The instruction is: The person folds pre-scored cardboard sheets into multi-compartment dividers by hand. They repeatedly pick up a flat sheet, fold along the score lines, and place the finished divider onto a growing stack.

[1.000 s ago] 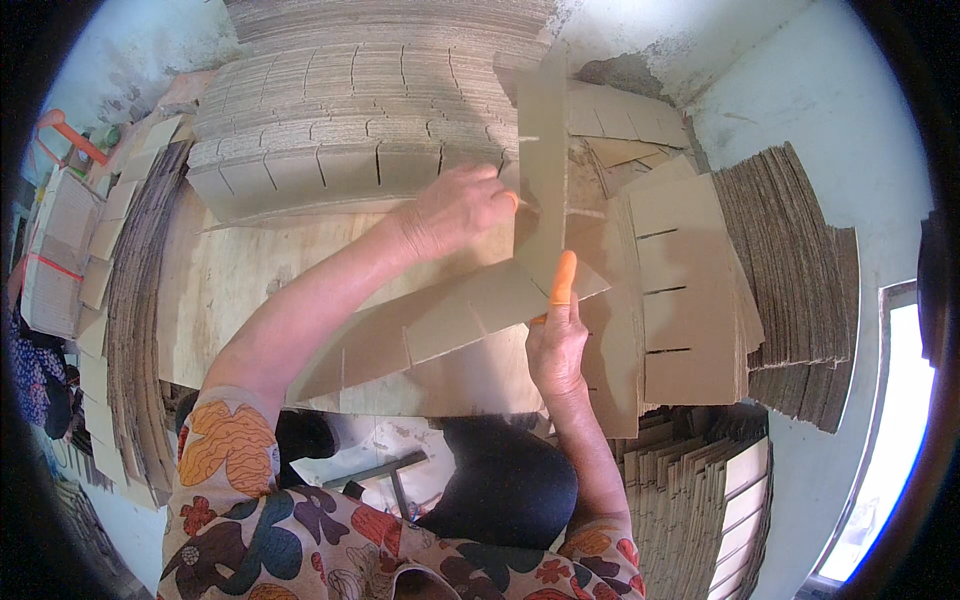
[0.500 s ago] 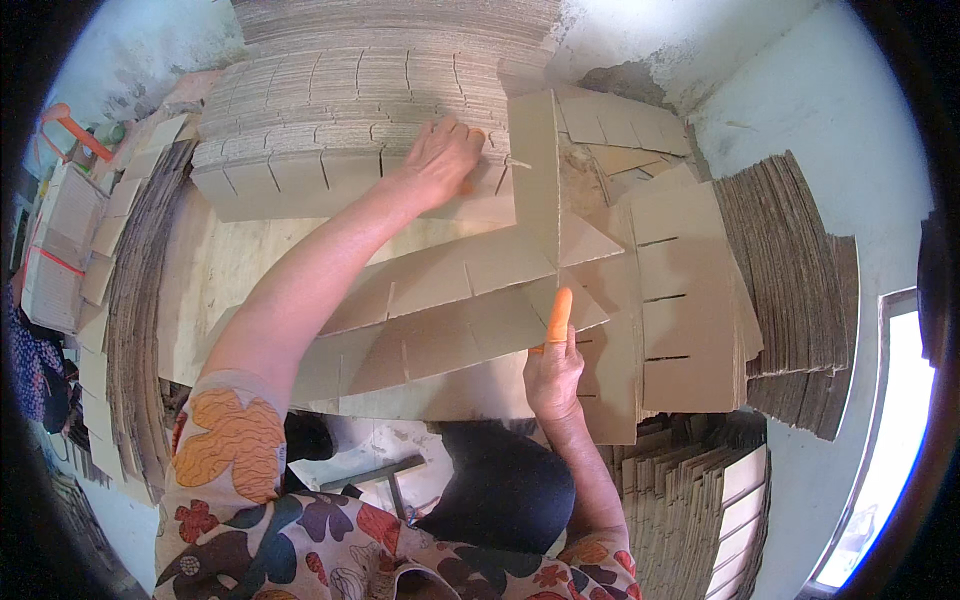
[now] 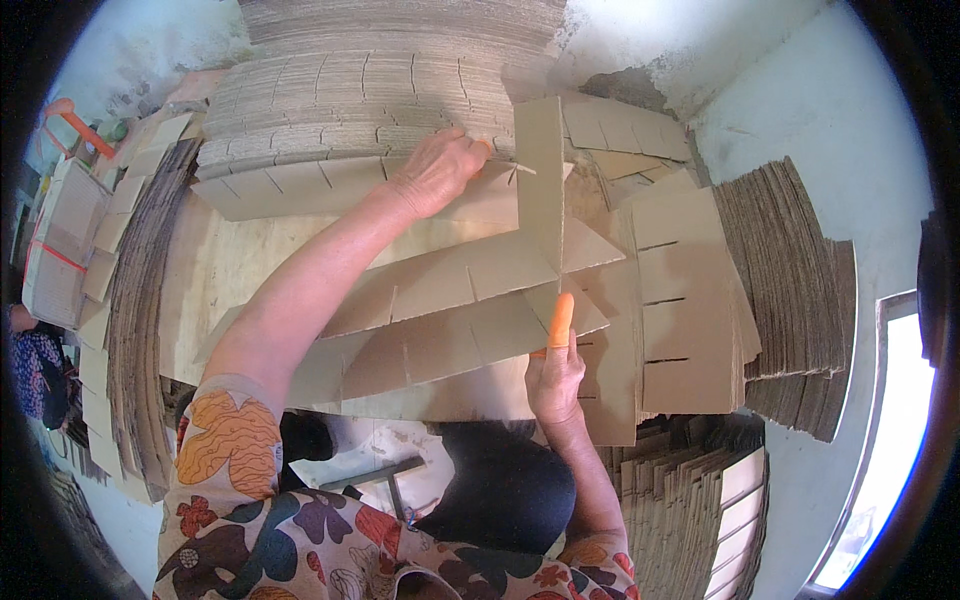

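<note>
My left hand point(image 3: 440, 172) reaches to the far side of the board and is closed on the top edge of a long slotted cardboard strip point(image 3: 290, 190), in front of the stack. This strip's right end shows just past a cross strip point(image 3: 540, 170) that stands upright. Two long cardboard strips point(image 3: 450, 278) point(image 3: 430, 348) run side by side and meet the cross strip near their right ends. Around the cross strip's near end my right hand point(image 3: 555, 385) is closed, an orange finger cot on its raised finger. Its other fingers are partly hidden.
A tall stack of slotted cardboard strips point(image 3: 330, 95) fills the back. More cardboard stacks stand at the left point(image 3: 150, 290), the right point(image 3: 790, 270) and lower right point(image 3: 690, 510). Slotted sheets point(image 3: 690, 300) lie beside my right hand. A wooden board point(image 3: 230, 250) lies underneath.
My left hand has shifted slightly right, drawing the slotted strip off the stack's front, so its right end now shows beyond the cross strip. My right hand has barely moved.
</note>
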Available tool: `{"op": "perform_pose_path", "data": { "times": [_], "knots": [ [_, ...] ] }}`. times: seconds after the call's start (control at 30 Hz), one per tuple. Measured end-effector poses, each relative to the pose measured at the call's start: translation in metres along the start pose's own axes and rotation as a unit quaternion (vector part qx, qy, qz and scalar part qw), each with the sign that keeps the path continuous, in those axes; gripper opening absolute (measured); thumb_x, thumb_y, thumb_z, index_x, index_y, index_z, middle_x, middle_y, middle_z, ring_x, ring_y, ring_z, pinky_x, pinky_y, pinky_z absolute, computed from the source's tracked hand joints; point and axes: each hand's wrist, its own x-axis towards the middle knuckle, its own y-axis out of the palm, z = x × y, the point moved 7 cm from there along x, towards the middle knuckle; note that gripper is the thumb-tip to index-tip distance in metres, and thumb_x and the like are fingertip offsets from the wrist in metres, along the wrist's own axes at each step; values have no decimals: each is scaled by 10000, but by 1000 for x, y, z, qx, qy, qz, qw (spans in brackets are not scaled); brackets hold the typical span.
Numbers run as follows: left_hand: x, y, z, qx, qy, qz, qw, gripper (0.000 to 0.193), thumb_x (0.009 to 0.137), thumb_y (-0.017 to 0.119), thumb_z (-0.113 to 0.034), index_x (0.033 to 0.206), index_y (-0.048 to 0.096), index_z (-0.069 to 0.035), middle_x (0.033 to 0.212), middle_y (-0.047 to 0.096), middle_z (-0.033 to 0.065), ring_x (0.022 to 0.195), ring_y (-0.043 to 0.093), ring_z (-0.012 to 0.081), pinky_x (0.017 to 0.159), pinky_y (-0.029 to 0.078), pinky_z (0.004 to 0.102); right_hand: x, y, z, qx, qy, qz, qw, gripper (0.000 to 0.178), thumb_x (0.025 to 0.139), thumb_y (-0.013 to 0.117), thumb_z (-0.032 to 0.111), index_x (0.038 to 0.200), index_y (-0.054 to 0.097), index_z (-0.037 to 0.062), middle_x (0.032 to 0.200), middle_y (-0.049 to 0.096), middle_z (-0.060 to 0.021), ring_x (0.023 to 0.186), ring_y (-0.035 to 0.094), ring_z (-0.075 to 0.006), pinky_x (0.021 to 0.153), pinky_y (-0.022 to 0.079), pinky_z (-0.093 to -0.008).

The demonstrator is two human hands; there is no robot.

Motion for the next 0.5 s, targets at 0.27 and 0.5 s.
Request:
{"op": "perform_pose_path", "data": {
  "times": [0.27, 0.5],
  "knots": [
    [3, -6, -12, 116, 99, -81, 985, 105, 757, 548, -78, 836, 606, -42, 724, 566, 65, 822, 531, 218, 744, 425, 338, 4, -5, 2, -3, -29, -30, 999, 771, 677, 557, -73, 1389, 270, -5, 997, 545, -224, 648, 606, -356, 528, 530, -400],
    [-2, -6, -13, 51, 119, -39, 991, 109, 779, 544, -66, 873, 593, -41, 697, 541, 76, 773, 527, 220, 728, 417, 338, 4, 2, -4, 10, 35, 10, 999, 805, 717, 559, -144, 1430, 233, 40, 1006, 587, -200, 782, 646, -307, 655, 531, -330]
  ]
}}
